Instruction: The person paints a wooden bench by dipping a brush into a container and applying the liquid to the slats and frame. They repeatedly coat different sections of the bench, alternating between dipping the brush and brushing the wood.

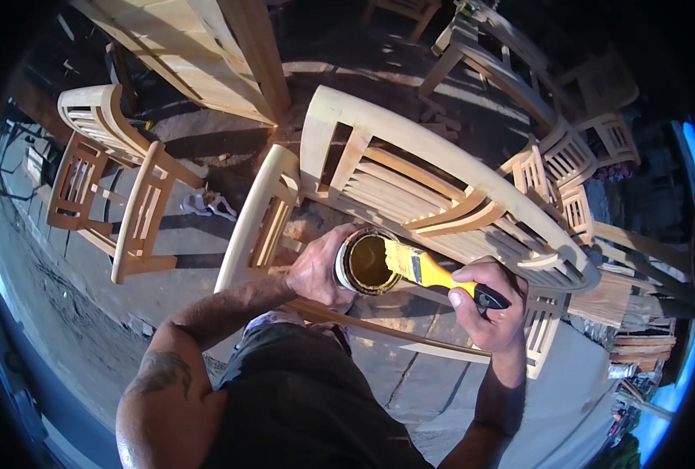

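With the left hand [314,273], clasps a small round metal tin of amber-brown liquid [367,264] near frame centre. Wraps it snugly round the side wall, with the open mouth tipped toward 3 o'clock.

With the right hand [490,306], at 4 o'clock of the tin, closes firmly on a flat paintbrush with yellow-and-black handle [445,277], thumb on top and black end tucked into the palm. Rests the pale bristles [394,254] inside the tin's mouth, wet and yellowed.

Works just above a pale slatted wooden garden bench [441,168], stretched from 11 to 4 o'clock behind both hands. More bare wooden chairs [101,168] at 9 o'clock, well apart, and others at 1 to 2 o'clock.

As for the tin: probably light, rigid-walled and sloshy, perhaps slick with drips. Best taken round the wall, clear of the rim, and tilted no further.

As for the brush: likely light, stiff along the handle and soft at the tip. Best gripped at mid-handle behind the ferrule, away from the loaded bristles.
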{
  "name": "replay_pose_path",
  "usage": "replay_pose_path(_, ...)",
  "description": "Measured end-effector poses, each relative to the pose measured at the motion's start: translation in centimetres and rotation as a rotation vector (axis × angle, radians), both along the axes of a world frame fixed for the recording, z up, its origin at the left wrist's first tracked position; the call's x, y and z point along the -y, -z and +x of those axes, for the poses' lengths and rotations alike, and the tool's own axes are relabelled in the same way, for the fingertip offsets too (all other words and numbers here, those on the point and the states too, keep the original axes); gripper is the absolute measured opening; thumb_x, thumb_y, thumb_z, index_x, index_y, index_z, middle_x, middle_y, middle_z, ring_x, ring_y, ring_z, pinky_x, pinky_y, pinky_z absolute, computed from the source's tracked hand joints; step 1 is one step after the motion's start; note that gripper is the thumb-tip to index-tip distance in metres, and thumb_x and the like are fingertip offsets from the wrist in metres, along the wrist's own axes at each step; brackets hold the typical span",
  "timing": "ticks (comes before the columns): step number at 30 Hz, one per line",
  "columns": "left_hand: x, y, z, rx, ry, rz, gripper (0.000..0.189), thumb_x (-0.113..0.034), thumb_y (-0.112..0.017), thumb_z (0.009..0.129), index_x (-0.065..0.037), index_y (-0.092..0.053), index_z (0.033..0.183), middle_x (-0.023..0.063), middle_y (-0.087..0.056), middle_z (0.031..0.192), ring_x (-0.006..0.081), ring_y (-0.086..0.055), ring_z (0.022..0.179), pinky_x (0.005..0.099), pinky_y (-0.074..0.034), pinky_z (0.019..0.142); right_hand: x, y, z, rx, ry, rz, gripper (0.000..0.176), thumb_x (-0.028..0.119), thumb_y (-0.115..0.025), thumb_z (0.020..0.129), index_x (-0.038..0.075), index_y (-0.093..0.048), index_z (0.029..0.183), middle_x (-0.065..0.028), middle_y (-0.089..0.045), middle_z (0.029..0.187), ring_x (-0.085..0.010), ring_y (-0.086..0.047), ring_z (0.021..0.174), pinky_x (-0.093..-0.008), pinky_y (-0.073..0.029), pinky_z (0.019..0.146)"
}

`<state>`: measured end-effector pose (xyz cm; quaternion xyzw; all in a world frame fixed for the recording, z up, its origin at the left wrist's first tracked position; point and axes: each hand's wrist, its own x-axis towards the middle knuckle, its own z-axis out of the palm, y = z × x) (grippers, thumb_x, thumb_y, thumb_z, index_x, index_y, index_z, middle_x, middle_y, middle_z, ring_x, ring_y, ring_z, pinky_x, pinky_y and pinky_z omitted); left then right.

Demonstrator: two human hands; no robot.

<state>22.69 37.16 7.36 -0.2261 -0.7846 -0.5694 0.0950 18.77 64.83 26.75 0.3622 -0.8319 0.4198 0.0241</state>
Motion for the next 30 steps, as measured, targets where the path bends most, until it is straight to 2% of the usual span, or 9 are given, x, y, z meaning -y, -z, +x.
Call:
replay_pose_path(5,0.4,1.0,-0.6,-0.029,0.004,-0.036,0.102,-0.022,-0.093,0.064,0.01,-0.04,0.145,0.0297,-0.064,0.13,0.0449,-0.068,0.12,0.049,-0.056,0.103,1.0,0.4,0.1,0.106,-0.237,0.279,0.03,-0.006,-0.075,0.074,0.008,-0.075,0.101,-0.0074,-0.062,0.099,-0.0222,-0.069,0.085,-0.0322,-0.057,0.072)
replay_pose_path(12,1.2,1.0,-1.0,-0.033,-0.006,-0.054,0.107,-0.024,-0.093,0.063,0.009,-0.037,0.148,0.0297,-0.062,0.135,0.0435,-0.066,0.124,0.0484,-0.055,0.106,-3.0,0.6,-0.9,0.192,-0.18,0.095,0.026,-0.006,-0.073,0.071,0.005,-0.074,0.094,-0.0098,-0.067,0.1,-0.0214,-0.069,0.087,-0.0329,-0.055,0.077)
replay_pose_path(14,1.5,1.3,-1.2,-0.002,-0.01,-0.08,0.11,-0.027,-0.095,0.062,0.009,-0.036,0.149,0.0286,-0.061,0.137,0.0427,-0.066,0.125,0.0485,-0.054,0.107,-5.6,3.1,-0.7,0.299,-0.079,-0.065,0.021,0.0,-0.073,0.077,0.002,-0.072,0.098,-0.0114,-0.067,0.101,-0.0236,-0.068,0.084,-0.0353,-0.054,0.082)
replay_pose_path(16,1.6,0.6,-1.5,0.012,-0.03,-0.114,0.112,-0.028,-0.095,0.063,0.009,-0.035,0.15,0.028,-0.062,0.137,0.0426,-0.066,0.125,0.0489,-0.053,0.108,-7.4,6.9,0.3,0.638,0.167,-0.58,0.024,0.005,-0.072,0.082,0.002,-0.068,0.106,-0.0119,-0.065,0.101,-0.0263,-0.069,0.084,-0.0385,-0.055,0.081)
replay_pose_path(18,1.7,0.6,-1.8,-0.008,-0.02,-0.124,0.113,-0.03,-0.096,0.065,0.01,-0.033,0.15,0.0289,-0.061,0.137,0.0427,-0.066,0.125,0.0482,-0.054,0.106,-9.6,13.2,-0.2,0.64,0.212,-0.996,0.025,0.016,-0.067,0.093,0.002,-0.066,0.114,-0.015,-0.067,0.102,-0.0267,-0.068,0.081,-0.0415,-0.054,0.075)
replay_pose_path(22,1.5,1.2,-1.3,0.075,-0.063,-0.212,0.113,-0.033,-0.096,0.069,0.012,-0.03,0.15,0.029,-0.061,0.137,0.0421,-0.066,0.125,0.0484,-0.055,0.105,-10.3,24.1,-0.6,0.658,0.47,-1.573,0.025,0.021,-0.062,0.099,0.009,-0.068,0.12,-0.0136,-0.075,0.101,-0.0255,-0.068,0.081,-0.0419,-0.053,0.078)
replay_pose_path(26,1.0,0.5,-1.3,0.084,-0.014,-0.259,0.11,-0.037,-0.092,0.073,0.011,-0.03,0.15,0.0264,-0.061,0.136,0.0384,-0.066,0.125,0.0455,-0.055,0.106,-8.5,30.9,-3.5,0.627,0.836,-1.652,0.027,0.021,-0.07,0.095,0.011,-0.069,0.121,-0.0103,-0.075,0.106,-0.0243,-0.071,0.091,-0.0382,-0.056,0.082)
replay_pose_path(28,1.6,1.6,-1.8,-0.004,0.069,-0.268,0.111,-0.033,-0.093,0.073,0.013,-0.029,0.15,0.0298,-0.061,0.135,0.0424,-0.066,0.125,0.0489,-0.054,0.106,-7.6,34.3,-5.9,0.572,0.845,-1.686,0.031,0.024,-0.071,0.098,0.008,-0.066,0.123,-0.0086,-0.074,0.103,-0.0214,-0.072,0.089,-0.0336,-0.059,0.077)
replay_pose_path(30,1.1,1.7,-1.4,0.054,0.067,-0.277,0.116,-0.041,-0.098,0.07,0.01,-0.03,0.15,0.0274,-0.06,0.137,0.0408,-0.065,0.126,0.0489,-0.053,0.107,-6.2,35.3,-7.7,0.51,0.895,-1.708,0.031,0.023,-0.071,0.098,0.006,-0.066,0.123,-0.0068,-0.072,0.098,-0.0193,-0.071,0.087,-0.0315,-0.059,0.074)
